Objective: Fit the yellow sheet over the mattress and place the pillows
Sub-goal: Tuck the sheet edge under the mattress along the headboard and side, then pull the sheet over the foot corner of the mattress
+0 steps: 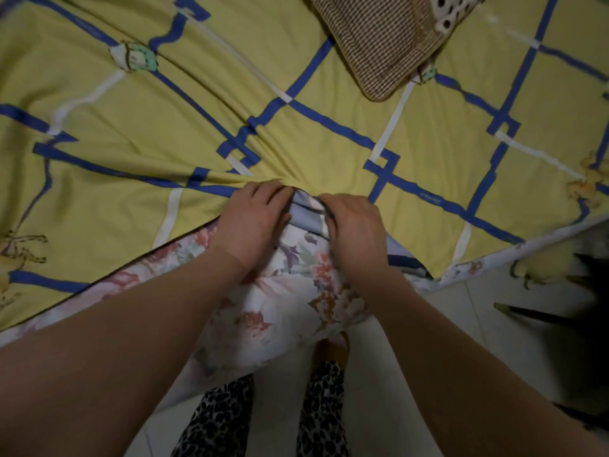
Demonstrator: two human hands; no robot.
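Observation:
The yellow sheet [323,146], crossed by blue and white lines, lies spread over the bed and wrinkles toward its near corner. That corner is bunched on the floral mattress [283,311]. My left hand [253,222] and my right hand [354,225] sit side by side there, both gripping the sheet's hem, whose pale underside shows between them. A brown woven pillow [379,44] lies on the sheet at the top, with a white dotted pillow [451,8] partly behind it.
The mattress corner points at my legs in leopard-print trousers [323,410]. A pale tiled floor [494,341] runs along the right side. Dark, blurred objects [586,291] stand at the right edge.

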